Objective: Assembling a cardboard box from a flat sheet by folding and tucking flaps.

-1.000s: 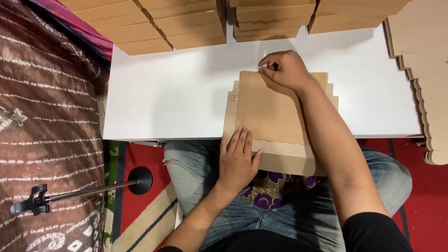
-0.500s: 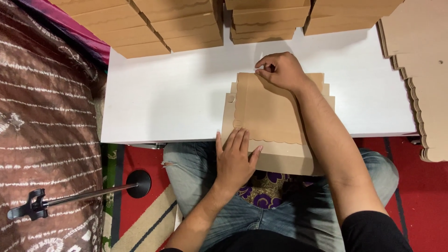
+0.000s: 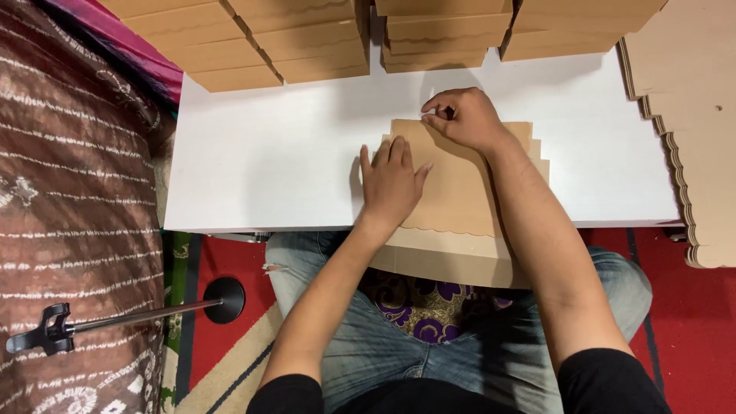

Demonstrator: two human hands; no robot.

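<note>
**Flat hand, pinched edge**

White table [image 3: 268, 169] carries the stack of flat cardboard sheets [image 3: 460, 192], overhanging the near edge. Left hand [image 3: 392, 184] presses open-palmed; right hand [image 3: 464, 116] pinches the top sheet's far edge. Best to keep corners aligned.

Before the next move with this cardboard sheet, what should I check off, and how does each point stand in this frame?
1. Left hand flat on the top sheet: ok.
2. Right hand pinching at the sheet's far edge: ok.
3. What the right fingers pinch: cannot tell, too small.
4. Sheet lined up with the stack beneath: not ok, lower edges show stepped at the right.
5. Stack fully on the table: not ok, its near end overhangs the lap.
6. Bare table space left of the sheet: ok.
</note>
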